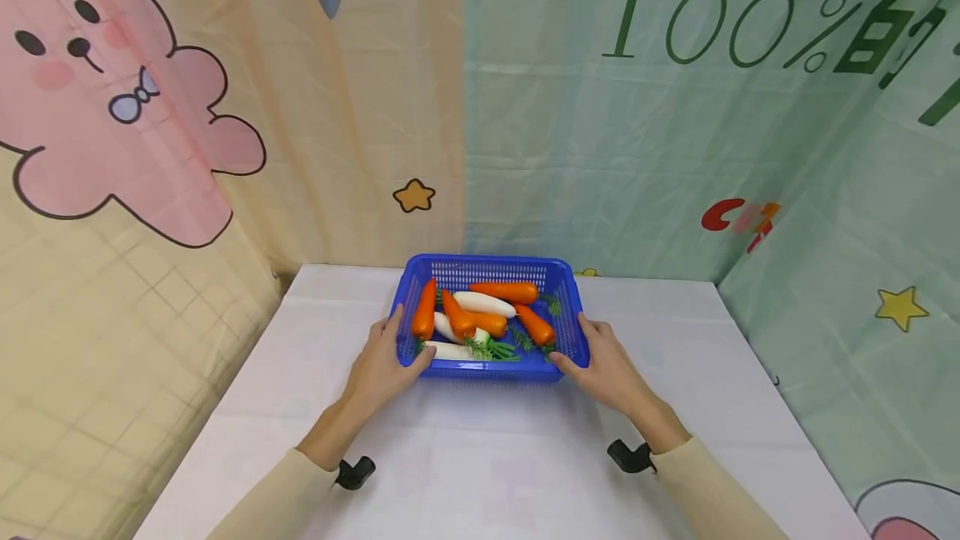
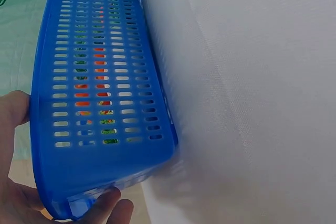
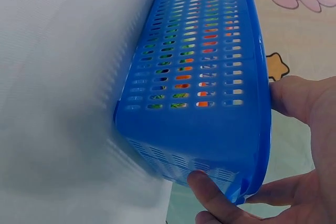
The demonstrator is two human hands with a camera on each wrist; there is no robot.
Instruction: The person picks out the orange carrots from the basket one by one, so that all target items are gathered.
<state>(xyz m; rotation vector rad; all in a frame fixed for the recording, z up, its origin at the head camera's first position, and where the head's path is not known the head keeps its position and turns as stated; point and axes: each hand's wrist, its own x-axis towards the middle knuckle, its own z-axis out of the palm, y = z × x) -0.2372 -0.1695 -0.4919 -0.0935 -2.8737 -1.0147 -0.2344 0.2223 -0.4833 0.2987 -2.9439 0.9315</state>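
A blue plastic basket with slotted walls is on the white table, toward its far edge. Inside lie several orange carrots and several white radishes with green leafy tops. My left hand grips the basket's left end, thumb at the near rim; in the left wrist view its fingers curl against the end wall. At the opposite end my right hand grips likewise, its thumb on the near rim and fingers against the outer wall. The basket's underside is hidden in the head view.
The white-covered table extends in front of the basket and to both sides. Behind it hangs a printed curtain, cream on the left and green on the right. Black wrist mounts sit under both forearms.
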